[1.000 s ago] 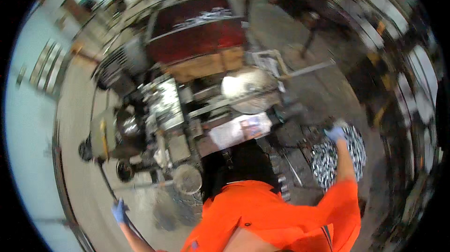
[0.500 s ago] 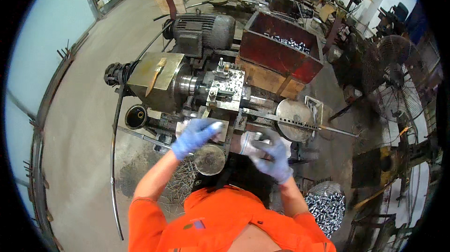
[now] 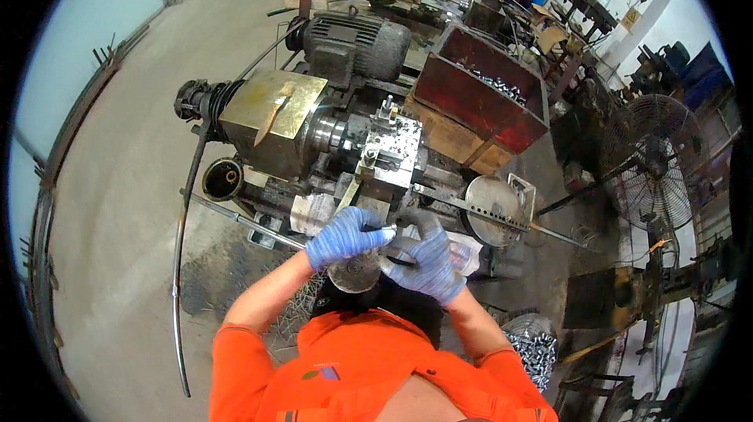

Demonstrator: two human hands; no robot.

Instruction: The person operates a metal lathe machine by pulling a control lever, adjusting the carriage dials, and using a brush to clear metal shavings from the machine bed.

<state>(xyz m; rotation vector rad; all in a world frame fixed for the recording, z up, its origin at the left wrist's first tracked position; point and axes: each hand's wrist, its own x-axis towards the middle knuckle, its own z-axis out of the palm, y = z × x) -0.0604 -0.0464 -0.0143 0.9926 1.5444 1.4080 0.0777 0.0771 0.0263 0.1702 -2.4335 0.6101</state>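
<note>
My left hand [image 3: 339,238], in a blue-and-white knitted glove, is closed with a small shiny metal piece [image 3: 389,232] at its fingertips. Close against it, my right hand [image 3: 433,259] wears a similar glove with dark, stained fingers. Those fingers curl in toward the metal piece, and what they hold, if anything, is hidden. Both hands meet in front of my body, just short of the machine's tool slide [image 3: 392,149]. Below the left fingers sits a round metal disc [image 3: 354,271], partly covered by the hands.
A machine housing with a brass-coloured cover [image 3: 292,99] carries a brush [image 3: 274,116]. Behind are a motor [image 3: 357,45] and a red bin [image 3: 480,91] of metal pieces. To the right stand a round plate [image 3: 494,206] and a fan [image 3: 655,159]; a basket of metal pieces [image 3: 533,347] is lower right.
My hands, apart before, have come together in front of me. The left moved right and slightly down; the right moved left. The view has shifted a little.
</note>
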